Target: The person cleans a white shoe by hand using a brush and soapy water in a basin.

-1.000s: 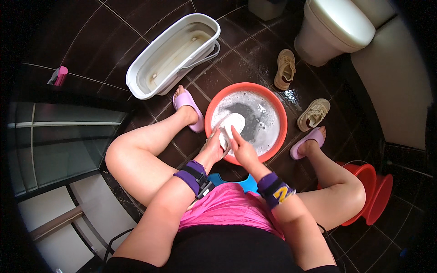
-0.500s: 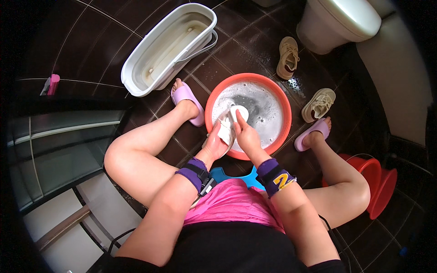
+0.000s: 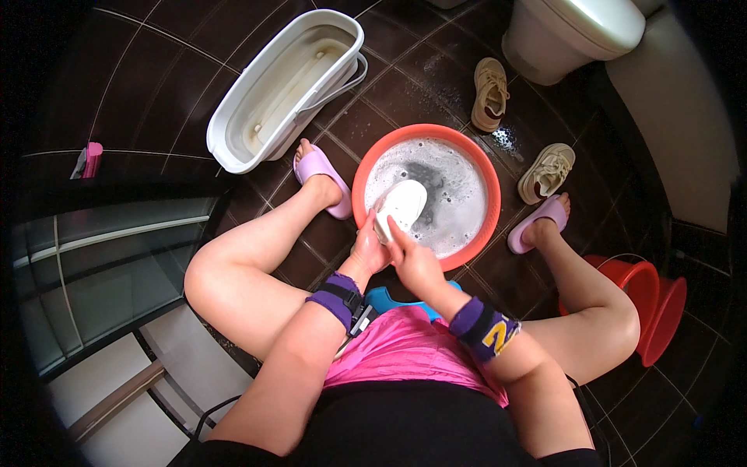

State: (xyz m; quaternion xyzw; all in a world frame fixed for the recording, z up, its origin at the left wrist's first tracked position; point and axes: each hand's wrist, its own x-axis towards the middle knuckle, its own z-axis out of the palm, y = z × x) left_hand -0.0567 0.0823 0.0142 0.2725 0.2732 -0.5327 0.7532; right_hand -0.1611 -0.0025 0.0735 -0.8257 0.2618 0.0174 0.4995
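Observation:
A white shoe is held over the near left part of an orange-red basin, its rounded toe pointing away and to the right. Grey-white sudsy water fills the basin. Closed around the shoe's near left side is my left hand. My right hand grips the shoe's near end from the right, fingers curled against it. Whether those fingers hold anything else is hidden. Both wrists wear purple bands.
Two beige lace-up shoes stand on the dark tiles beyond the basin's right side. A white oblong bucket is at far left, a toilet at far right. Red tubs sit beside my right leg, a blue stool under me.
The white shoe has turned and tipped, so more of its white surface faces up. My right hand has slid from its toe down to its near end.

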